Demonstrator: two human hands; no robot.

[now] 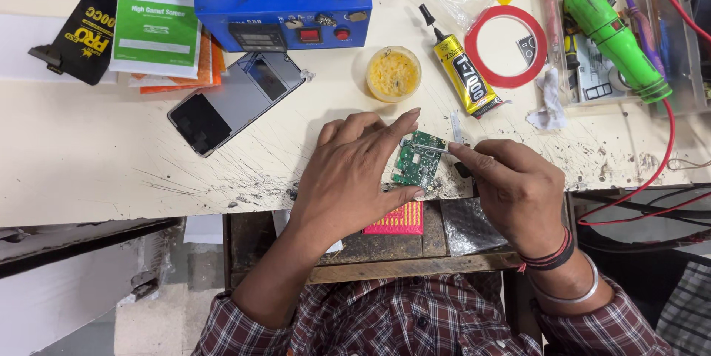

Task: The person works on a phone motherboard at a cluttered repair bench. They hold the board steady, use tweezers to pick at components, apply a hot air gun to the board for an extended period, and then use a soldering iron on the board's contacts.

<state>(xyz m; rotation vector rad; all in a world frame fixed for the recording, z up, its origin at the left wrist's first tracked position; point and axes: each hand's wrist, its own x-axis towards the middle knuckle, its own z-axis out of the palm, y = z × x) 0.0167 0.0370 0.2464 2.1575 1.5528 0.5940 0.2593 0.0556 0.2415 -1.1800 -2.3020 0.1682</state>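
A small green circuit board (418, 161) lies near the front edge of the scratched white worktable (89, 171). My left hand (355, 178) presses on it, index finger at its top edge and thumb at its lower edge. My right hand (511, 185) pinches thin metal tweezers (428, 147) whose tip touches the top of the board.
A phone screen panel (237, 100) lies left of the hands. Behind are a blue machine (289, 0), a small tub of yellow paste (393, 73), a black and yellow glue tube (463, 71), a red tape roll (507, 45), a green hot-air tool (611, 30) and packaged boxes (155, 22).
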